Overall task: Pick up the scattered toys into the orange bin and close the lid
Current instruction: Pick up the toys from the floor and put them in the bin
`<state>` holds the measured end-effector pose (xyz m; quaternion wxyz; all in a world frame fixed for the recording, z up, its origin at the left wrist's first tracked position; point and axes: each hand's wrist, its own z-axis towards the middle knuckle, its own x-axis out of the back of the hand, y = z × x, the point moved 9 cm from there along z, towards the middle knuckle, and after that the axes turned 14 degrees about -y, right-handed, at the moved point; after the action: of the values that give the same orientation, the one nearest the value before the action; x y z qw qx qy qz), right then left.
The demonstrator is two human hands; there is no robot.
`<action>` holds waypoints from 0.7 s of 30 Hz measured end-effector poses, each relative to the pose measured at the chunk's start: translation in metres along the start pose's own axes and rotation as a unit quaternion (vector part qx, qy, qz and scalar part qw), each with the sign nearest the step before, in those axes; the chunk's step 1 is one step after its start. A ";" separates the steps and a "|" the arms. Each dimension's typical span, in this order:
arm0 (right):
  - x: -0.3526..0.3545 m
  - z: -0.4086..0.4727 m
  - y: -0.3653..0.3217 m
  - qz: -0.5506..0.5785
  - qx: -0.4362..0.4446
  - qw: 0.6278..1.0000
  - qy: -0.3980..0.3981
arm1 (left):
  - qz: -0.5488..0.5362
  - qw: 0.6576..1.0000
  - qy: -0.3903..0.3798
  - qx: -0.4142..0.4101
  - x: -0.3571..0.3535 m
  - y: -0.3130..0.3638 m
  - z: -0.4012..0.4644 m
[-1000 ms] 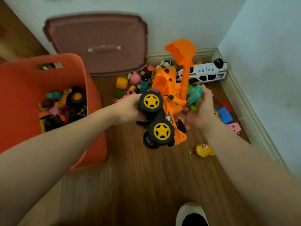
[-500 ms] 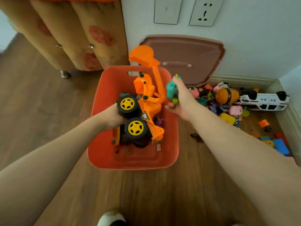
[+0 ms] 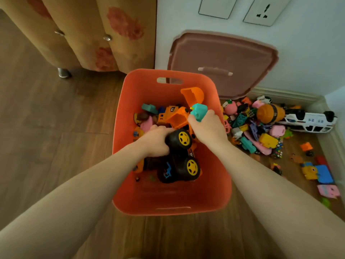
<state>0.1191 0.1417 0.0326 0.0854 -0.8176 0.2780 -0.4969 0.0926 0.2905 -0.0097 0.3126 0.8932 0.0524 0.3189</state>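
The orange bin (image 3: 141, 200) stands on the wood floor below me, with several toys inside. An orange toy digger with black and yellow wheels (image 3: 179, 157) lies down in the bin, its bucket (image 3: 194, 95) toward the far wall of the bin. My left hand (image 3: 155, 142) grips the digger by a rear wheel. My right hand (image 3: 207, 126) holds a small teal toy (image 3: 199, 111) over the bin's right side. The brown lid (image 3: 220, 58) leans against the wall behind the bin.
A heap of scattered toys (image 3: 261, 128) lies on the floor right of the bin, with a white toy car (image 3: 309, 122) by the baseboard and blue, yellow and pink blocks (image 3: 323, 174) nearer. An upholstered piece of furniture (image 3: 89, 34) stands at the back left.
Both hands carried the digger from the toy pile over to the bin and lowered it inside. My right hand kept the teal toy and moved over the bin.
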 end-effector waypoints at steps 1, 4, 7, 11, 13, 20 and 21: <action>-0.005 0.001 0.000 -0.028 -0.010 0.999 -0.027 | 0.015 1.000 -0.016 0.003 -0.001 0.001 -0.003; -0.024 0.002 0.002 -0.138 -0.029 0.984 -0.110 | 0.148 0.983 -0.107 0.028 -0.018 0.006 -0.013; -0.027 -0.001 0.000 -0.164 -0.018 0.980 -0.111 | 0.269 0.951 -0.142 0.054 -0.032 0.010 -0.018; -0.025 -0.005 -0.001 -0.133 0.004 0.988 -0.084 | 0.342 0.930 -0.131 0.044 -0.030 0.017 -0.014; -0.021 -0.005 0.002 -0.081 0.010 0.993 -0.082 | 0.346 0.929 -0.130 0.017 -0.030 0.014 -0.015; -0.023 -0.007 0.013 0.227 0.024 0.971 -0.070 | 0.151 0.980 -0.112 -0.066 -0.039 0.002 -0.023; -0.029 -0.007 0.012 0.283 0.020 0.953 -0.104 | 0.129 0.983 -0.110 -0.072 -0.045 0.007 -0.022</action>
<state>0.0984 0.1486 0.0089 0.2669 -0.7507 0.4777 -0.3703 0.0426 0.2833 -0.0161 0.3362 0.8972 -0.1216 0.2593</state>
